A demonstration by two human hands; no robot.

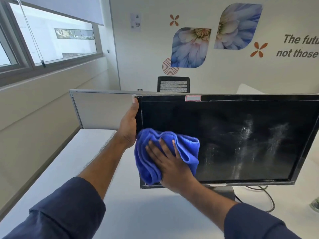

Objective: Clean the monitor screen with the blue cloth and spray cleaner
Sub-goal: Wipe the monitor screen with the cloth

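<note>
**Blue cloth pressed to the lower left of the screen**

A black flat-panel monitor [224,140] with a dark, streaked screen stands on a white worktop [138,213]. The left hand [128,125] grips the monitor's left edge: the thumb lies up along the front bezel near the top corner, and the other fingers are hidden behind the panel. The right hand [170,163] lies flat on a crumpled blue microfibre cloth [150,157], its fingers [164,144] straight and spread, pressing the cloth against the lower left part of the screen. The cloth bunches out around the hand and hangs down over the bottom bezel. Pale smears show across the middle and right of the screen. No spray cleaner can be made out with certainty.

Both forearms come out of rolled dark blue sleeves [69,209]. A dark cable [269,197] trails on the worktop below the monitor's right side. Behind the monitor stand a grey partition panel [96,109] and a black mesh-backed office chair [173,84]. The wall carries flower-petal decals [189,47].
</note>
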